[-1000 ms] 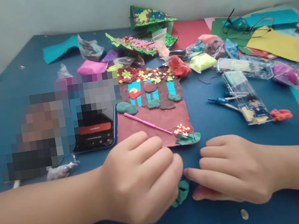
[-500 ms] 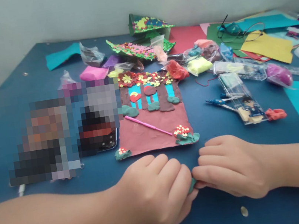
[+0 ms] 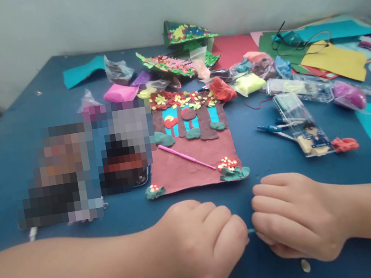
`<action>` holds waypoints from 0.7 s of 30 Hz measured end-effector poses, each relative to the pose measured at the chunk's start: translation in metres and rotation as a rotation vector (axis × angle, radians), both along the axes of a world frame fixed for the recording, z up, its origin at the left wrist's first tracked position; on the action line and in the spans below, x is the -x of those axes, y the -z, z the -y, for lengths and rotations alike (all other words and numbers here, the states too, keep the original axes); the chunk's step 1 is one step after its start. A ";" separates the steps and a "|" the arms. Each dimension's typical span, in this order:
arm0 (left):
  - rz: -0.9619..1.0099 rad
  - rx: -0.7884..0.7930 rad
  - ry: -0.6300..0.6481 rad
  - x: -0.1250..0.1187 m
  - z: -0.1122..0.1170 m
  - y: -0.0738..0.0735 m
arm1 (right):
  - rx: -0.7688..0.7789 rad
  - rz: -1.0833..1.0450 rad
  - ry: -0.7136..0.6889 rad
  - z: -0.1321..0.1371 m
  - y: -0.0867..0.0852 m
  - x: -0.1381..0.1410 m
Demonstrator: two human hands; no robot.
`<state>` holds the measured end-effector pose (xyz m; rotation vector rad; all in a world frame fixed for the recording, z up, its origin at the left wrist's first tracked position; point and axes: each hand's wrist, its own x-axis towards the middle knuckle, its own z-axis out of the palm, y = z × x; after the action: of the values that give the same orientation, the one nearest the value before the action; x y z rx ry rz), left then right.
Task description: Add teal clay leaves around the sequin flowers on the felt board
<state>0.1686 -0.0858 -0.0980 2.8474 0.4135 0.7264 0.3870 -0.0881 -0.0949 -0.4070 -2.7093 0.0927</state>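
Note:
My left hand [image 3: 201, 243] and my right hand [image 3: 293, 218] are both curled closed, knuckles almost touching, low on the blue table [image 3: 14, 136]. Between them only a sliver of green clay [image 3: 251, 230] shows; the rest is hidden inside the fingers. Just beyond the hands lies a clay picture [image 3: 192, 149] on a reddish-brown base, with brown tree trunks, a leafy top, green bushes and small spotted mushrooms at its near corners. A thin pink tool [image 3: 186, 156] rests across it.
A phone [image 3: 131, 175] lies left of the picture, beside a blurred patch. Bags of coloured clay [image 3: 248, 83], clear plastic cases [image 3: 304, 128], a blue compass [image 3: 274, 126], coloured paper sheets [image 3: 337, 58], spectacles and more clay models [image 3: 177, 59] crowd the far and right side.
Both hands closed round the green clay lump, which lay partly visible under them before. My left hand drew back toward me, uncovering the picture's near-left corner.

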 end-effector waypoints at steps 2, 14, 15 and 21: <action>-0.003 0.007 0.028 0.002 0.000 -0.001 | -0.019 -0.085 0.039 0.001 0.004 -0.002; -0.069 -0.106 -0.108 0.002 -0.002 0.002 | -0.012 -0.189 0.242 -0.003 0.000 -0.009; -0.062 -0.110 -0.119 0.002 -0.002 0.002 | -0.016 -0.199 0.242 -0.003 0.001 -0.008; -0.055 -0.124 -0.118 0.004 -0.001 0.000 | -0.072 -0.209 0.225 -0.001 0.005 -0.005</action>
<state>0.1646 -0.0848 -0.0978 2.9855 0.5687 0.7189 0.3924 -0.0868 -0.0999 -0.6391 -2.4372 -0.0236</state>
